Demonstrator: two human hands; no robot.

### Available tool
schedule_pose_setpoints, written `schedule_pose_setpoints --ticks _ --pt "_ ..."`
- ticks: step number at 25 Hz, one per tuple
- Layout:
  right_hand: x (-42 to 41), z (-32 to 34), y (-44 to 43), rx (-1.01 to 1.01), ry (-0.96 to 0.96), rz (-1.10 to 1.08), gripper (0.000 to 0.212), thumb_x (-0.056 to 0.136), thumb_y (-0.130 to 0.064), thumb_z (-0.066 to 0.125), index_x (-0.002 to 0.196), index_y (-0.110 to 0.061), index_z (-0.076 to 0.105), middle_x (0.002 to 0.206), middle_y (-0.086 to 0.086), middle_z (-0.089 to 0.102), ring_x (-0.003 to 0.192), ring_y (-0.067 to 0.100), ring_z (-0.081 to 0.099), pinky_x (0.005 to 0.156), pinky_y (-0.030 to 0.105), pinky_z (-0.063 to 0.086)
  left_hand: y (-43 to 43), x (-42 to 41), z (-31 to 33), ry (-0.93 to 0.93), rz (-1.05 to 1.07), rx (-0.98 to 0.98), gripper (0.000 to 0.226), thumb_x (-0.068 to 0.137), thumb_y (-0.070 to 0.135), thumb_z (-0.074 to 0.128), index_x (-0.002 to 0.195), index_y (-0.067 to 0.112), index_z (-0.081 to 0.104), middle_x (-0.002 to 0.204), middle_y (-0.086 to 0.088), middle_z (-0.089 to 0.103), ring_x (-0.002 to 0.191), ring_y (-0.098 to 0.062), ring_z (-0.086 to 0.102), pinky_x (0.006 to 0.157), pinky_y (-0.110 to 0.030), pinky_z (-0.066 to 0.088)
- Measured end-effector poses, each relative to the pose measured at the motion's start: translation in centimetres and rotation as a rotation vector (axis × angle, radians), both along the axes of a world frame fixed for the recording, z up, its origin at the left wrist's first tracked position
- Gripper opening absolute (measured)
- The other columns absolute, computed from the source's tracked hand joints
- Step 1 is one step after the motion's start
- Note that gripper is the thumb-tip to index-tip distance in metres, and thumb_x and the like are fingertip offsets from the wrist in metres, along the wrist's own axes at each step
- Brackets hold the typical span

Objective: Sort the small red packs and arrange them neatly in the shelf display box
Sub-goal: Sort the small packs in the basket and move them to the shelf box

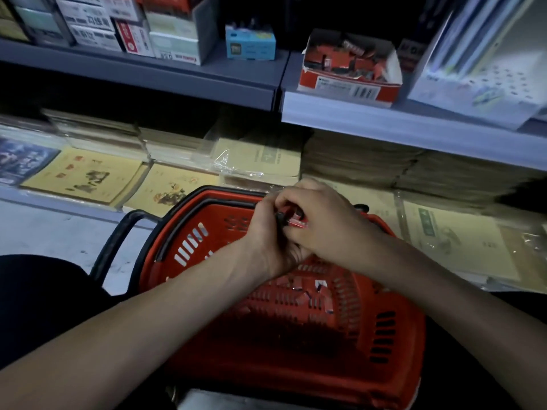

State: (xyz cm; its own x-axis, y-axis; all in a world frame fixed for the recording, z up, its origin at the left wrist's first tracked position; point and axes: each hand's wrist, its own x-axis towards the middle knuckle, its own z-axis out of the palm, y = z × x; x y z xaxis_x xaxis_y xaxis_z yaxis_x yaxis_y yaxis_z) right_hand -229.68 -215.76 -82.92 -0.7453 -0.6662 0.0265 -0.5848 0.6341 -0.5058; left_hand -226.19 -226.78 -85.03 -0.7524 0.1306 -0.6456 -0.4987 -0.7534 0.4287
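The two hands are pressed close together, so most of what they hold is hidden. Only a little bit of the small red packs [293,221] peeks out between them: a red strip with a black end. How many packs there are cannot be told. The bundle lies on its side. Its long way runs from left to right, with the black end toward the left hand [265,236] and the red end dipping a little toward the right. The left hand's grip is curled around the packs from below and behind. The right hand [325,223] has its grip curled over them from the top. The fingertips of both hands are tucked out of sight.

The hands are above a red basket [393,344]. More loose packs [302,291] lie on its floor, dim and hard to make out.

Up on the shelf [384,125] sits the display box [349,88], red and white. The packs in the box [346,59] lie in a jumble, pointing every which way. The picture there is blurry.
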Motion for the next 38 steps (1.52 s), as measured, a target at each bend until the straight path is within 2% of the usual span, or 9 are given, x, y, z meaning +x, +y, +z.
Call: schedule_pose_setpoints --ticks 5,10,15,17,19,24,31,35,38 --pt "-1.3 2.5 0.1 -0.128 0.233 -0.117 0.019 0.081 -0.03 0.079 0.098 -0.026 0.072 0.109 -0.008 0.051 0.107 0.012 0.049 0.087 0.028 0.048 -0.7 -2.6 2.2 0.139 -0.018 0.088 0.057 0.102 0.029 0.036 0.064 0.009 0.072 0.065 -0.007 0.069 0.056 -0.019 0.071 0.053 -0.023 0.058" --pt "-2.0 4.3 -0.5 -0.389 0.166 -0.232 0.017 0.083 -0.038 0.079 0.095 -0.027 0.077 0.094 -0.011 0.058 0.096 0.011 0.059 0.08 0.03 0.052 -1.5 -4.0 2.7 0.195 0.063 0.161 0.036 0.102 0.032 0.04 0.118 0.013 0.066 0.097 -0.012 0.075 0.08 -0.025 0.076 0.062 -0.033 0.062" --pt "-1.2 5.0 -2.0 -0.417 0.157 -0.227 0.008 0.089 -0.034 0.075 0.089 -0.026 0.076 0.083 -0.01 0.065 0.084 0.008 0.063 0.072 0.033 0.052 -1.5 -4.0 3.6 0.193 0.141 0.192 0.037 0.098 0.029 0.043 0.085 0.007 0.069 0.074 -0.011 0.073 0.058 -0.024 0.072 0.056 -0.027 0.06" --pt "-1.6 6.0 -2.2 -0.481 0.174 -0.247 0.009 0.093 -0.033 0.072 0.091 -0.025 0.075 0.085 -0.01 0.068 0.083 0.008 0.065 0.071 0.031 0.053 -1.9 -4.0 3.9 0.174 0.177 0.219 0.032 0.095 0.029 0.05 0.085 0.007 0.071 0.078 -0.01 0.073 0.057 -0.024 0.072 0.063 -0.027 0.055" --pt "-3.1 8.0 -1.7 -0.528 0.234 -0.278 0.011 0.098 -0.033 0.066 0.097 -0.026 0.074 0.088 -0.011 0.069 0.082 0.007 0.065 0.071 0.029 0.052 -2.6 -4.4 4.7 0.163 0.164 0.219 0.027 0.092 0.03 0.054 0.091 0.007 0.068 0.081 -0.01 0.068 0.06 -0.024 0.067 0.053 -0.023 0.048" --pt "-8.5 11.9 0.0 -0.341 0.377 -0.39 0.03 0.108 -0.026 0.045 0.131 -0.019 0.062 0.112 -0.002 0.065 0.1 0.012 0.058 0.08 0.026 0.04 -4.1 -5.2 7.0 0.268 0.106 0.153 0.031 0.093 0.026 0.048 0.101 0.003 0.068 0.091 -0.015 0.066 0.079 -0.027 0.067 0.041 -0.018 0.038" --pt "-11.0 12.3 -1.0 -0.129 0.51 -0.382 0.012 0.092 -0.037 0.073 0.102 -0.032 0.071 0.093 -0.006 0.057 0.083 0.012 0.056 0.07 0.029 0.04 -5.8 -5.2 7.8 0.365 0.091 0.116 0.026 0.089 0.008 0.058 0.114 0.008 0.063 0.094 -0.012 0.063 0.075 -0.016 0.06 0.04 -0.012 0.031" --pt "-10.9 12.4 -1.4 -0.031 0.457 -0.316 0.009 0.092 -0.038 0.071 0.097 -0.037 0.079 0.093 -0.013 0.059 0.099 0.01 0.051 0.078 0.026 0.037 -6.5 -4.9 7.7 0.409 0.08 0.04 0.028 0.081 0.007 0.065 0.109 0.006 0.069 0.099 -0.011 0.065 0.072 -0.013 0.058 0.035 -0.011 0.031" --pt "-9.2 12.3 -1.2 -0.218 0.461 -0.306 0.014 0.098 -0.033 0.066 0.098 -0.03 0.079 0.095 -0.013 0.067 0.091 0.008 0.055 0.076 0.021 0.04 -6.8 -4.8 7.9 0.436 0.087 -0.091 0.036 0.084 0.006 0.065 0.119 0.01 0.073 0.102 -0.008 0.069 0.071 -0.014 0.059 0.035 -0.014 0.031"
